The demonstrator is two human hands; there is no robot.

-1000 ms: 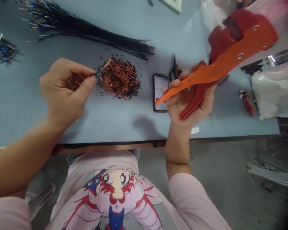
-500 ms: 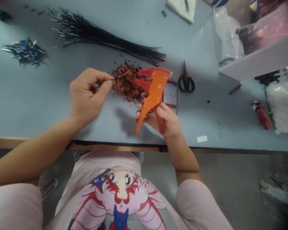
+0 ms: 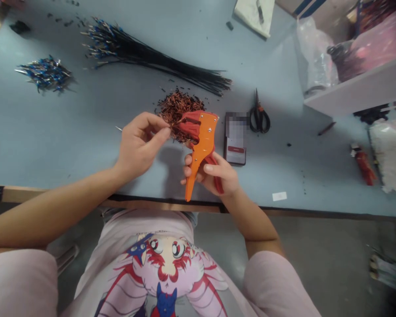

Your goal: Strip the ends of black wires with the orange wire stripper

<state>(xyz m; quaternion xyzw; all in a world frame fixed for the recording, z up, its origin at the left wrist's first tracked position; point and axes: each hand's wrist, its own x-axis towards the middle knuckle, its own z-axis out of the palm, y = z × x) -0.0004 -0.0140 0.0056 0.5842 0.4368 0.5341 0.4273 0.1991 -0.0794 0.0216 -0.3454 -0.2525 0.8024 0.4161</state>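
My left hand (image 3: 140,145) is closed in a pinch on a thin wire. One pale end of the wire (image 3: 119,128) pokes out behind the hand; its other end is at the jaws of the wire stripper, too small to tell whether inside. An orange and red wire stripper (image 3: 203,138) is gripped in my right hand (image 3: 226,176), its jaws pointing left toward my left fingertips. Beneath the jaws lies a heap of copper strands and black insulation bits (image 3: 180,103). Behind it stretches a bundle of black wires (image 3: 158,59) with blue-collared ends at the left.
Blue terminals (image 3: 48,75) lie piled at the left. Right of the stripper are a phone (image 3: 236,152) and black-handled scissors (image 3: 260,119). Farther right are red-handled pliers (image 3: 363,165) and a shelf (image 3: 356,81) with plastic bags. A notepad (image 3: 254,17) rests at the back.
My left hand has moved right and slightly down, bringing the wire to the stripper. The stripper has come down and left in my right hand, uncovering the phone. The whole view has shifted slightly.
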